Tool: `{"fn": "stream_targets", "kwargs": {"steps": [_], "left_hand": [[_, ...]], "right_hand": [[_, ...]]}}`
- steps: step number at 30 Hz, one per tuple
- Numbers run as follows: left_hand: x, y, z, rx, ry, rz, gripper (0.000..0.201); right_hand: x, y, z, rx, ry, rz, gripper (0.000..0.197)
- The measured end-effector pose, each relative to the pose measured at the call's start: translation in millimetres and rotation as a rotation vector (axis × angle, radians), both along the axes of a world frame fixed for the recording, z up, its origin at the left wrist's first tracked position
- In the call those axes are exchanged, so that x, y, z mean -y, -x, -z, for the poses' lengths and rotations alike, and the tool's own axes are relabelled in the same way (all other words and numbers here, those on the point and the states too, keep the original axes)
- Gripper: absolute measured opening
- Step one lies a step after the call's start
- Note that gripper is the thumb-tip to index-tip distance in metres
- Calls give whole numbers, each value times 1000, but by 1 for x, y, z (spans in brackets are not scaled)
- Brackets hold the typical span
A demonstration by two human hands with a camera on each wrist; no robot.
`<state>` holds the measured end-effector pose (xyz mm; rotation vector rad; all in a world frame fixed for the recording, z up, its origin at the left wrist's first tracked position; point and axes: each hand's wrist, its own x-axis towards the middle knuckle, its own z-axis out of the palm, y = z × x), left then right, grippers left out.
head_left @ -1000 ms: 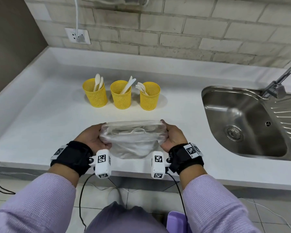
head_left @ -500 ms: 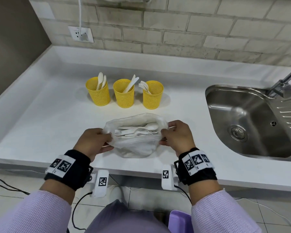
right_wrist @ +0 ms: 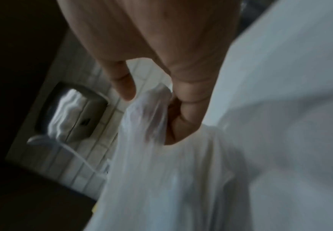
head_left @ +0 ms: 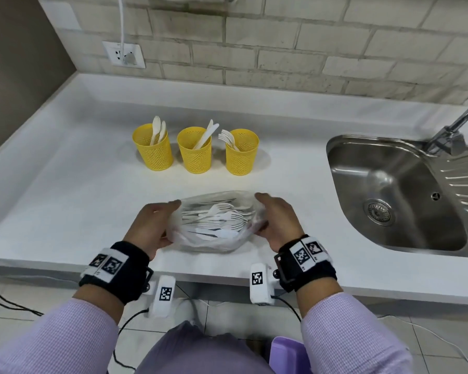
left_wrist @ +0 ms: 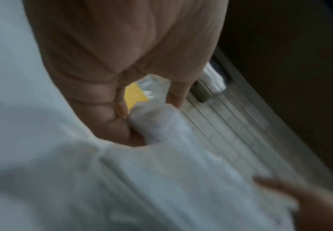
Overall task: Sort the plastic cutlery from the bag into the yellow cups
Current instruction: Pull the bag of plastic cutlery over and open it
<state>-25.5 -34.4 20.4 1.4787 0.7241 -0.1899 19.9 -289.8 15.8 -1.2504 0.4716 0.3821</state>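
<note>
A clear plastic bag [head_left: 211, 238] lies on the white counter [head_left: 65, 201] near its front edge, its mouth spread wide. Several white forks and spoons [head_left: 216, 220] show inside it. My left hand [head_left: 157, 225] grips the bag's left rim and my right hand [head_left: 273, 220] grips the right rim. Both wrist views show fingers pinching the thin plastic [left_wrist: 157, 120] [right_wrist: 146, 118]. Behind the bag stand three yellow mesh cups: the left cup [head_left: 153, 149] holds spoons, the middle cup [head_left: 195, 152] knives, the right cup [head_left: 241, 152] forks.
A steel sink [head_left: 389, 195] with a tap [head_left: 454, 130] is set into the counter at the right. A wall socket [head_left: 123, 54] with a white cable sits on the brick wall. A dark panel bounds the counter on the left.
The hands moved forward onto the counter with the bag and pulled its rim apart, so the cutlery inside shows more plainly. The camera view shifted closer.
</note>
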Motion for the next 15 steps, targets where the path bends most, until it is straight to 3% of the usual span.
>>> {"fn": "stream_targets", "kwargs": {"steps": [2,4,5,6,9,10,13,15], "left_hand": [[2,-7,2,82,-364,90,30],[2,-11,5,119,-508,117,43],[2,-14,3,108,-481,82,43],[2,-17,2,92,-329,1,39],[-4,-19,7,-12,368,-135,31],[-9,-19,12,-42,486,-129,34],[-13,-18,13,-91,437,-95,30],[-10,-14,7,-102,193,-23,41]], "right_hand": [[-5,-7,2,119,299,-36,23],[-8,-12,4,199,466,-58,27],[-9,-15,5,189,461,-59,28],[-8,-18,4,142,384,-38,32],[-5,-21,4,-130,-60,98,46],[-4,-20,5,-181,-150,136,44],[-2,-18,5,-149,-125,101,38],[-2,-18,0,-71,6,13,24]]}}
